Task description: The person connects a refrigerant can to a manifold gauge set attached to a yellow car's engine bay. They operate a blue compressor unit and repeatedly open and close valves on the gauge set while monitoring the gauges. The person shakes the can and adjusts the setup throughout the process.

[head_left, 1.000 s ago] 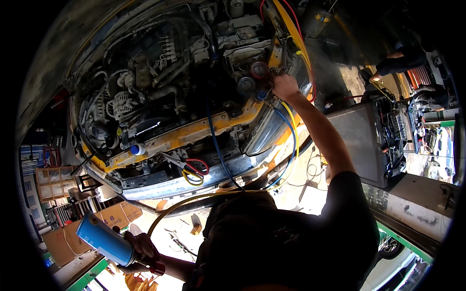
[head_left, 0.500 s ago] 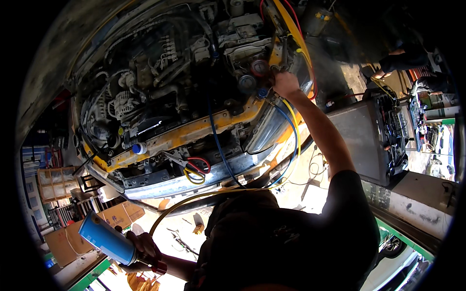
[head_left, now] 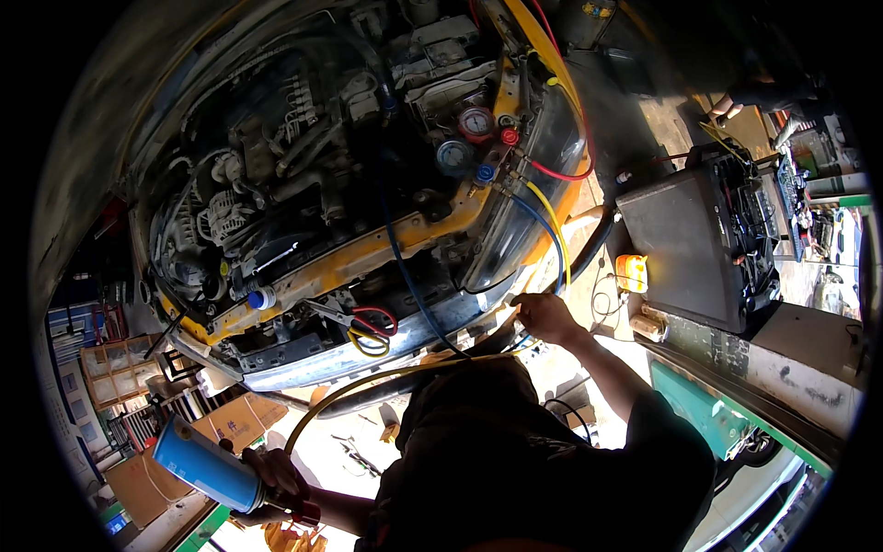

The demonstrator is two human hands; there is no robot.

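Note:
My left hand (head_left: 276, 476) is closed around the lower end of a blue can (head_left: 207, 463), tilted, with a red fitting (head_left: 305, 512) by the wrist. A yellow hose (head_left: 368, 375) runs from near that hand toward the car's front. My right hand (head_left: 549, 317) hangs in front of the bumper with its fingers curled; whether anything is inside them is hidden. Beyond it, a manifold gauge set with a red gauge (head_left: 476, 122), a blue gauge (head_left: 453, 156), a red knob (head_left: 509, 136) and a blue knob (head_left: 485, 173) rests at the engine bay's front corner.
Ahead lies the open engine bay (head_left: 276, 175) behind a yellow front crossbar (head_left: 340, 264). Pliers with red and yellow handles (head_left: 374, 324) lie on the front end. A blue hose (head_left: 402, 262) crosses the crossbar. At right stand a dark case (head_left: 685, 244) and a yellow container (head_left: 632, 272).
My right hand has left the gauge set's knobs and come back toward me, beside the bumper. The gauges and red knob now show fully. My left hand still grips the can.

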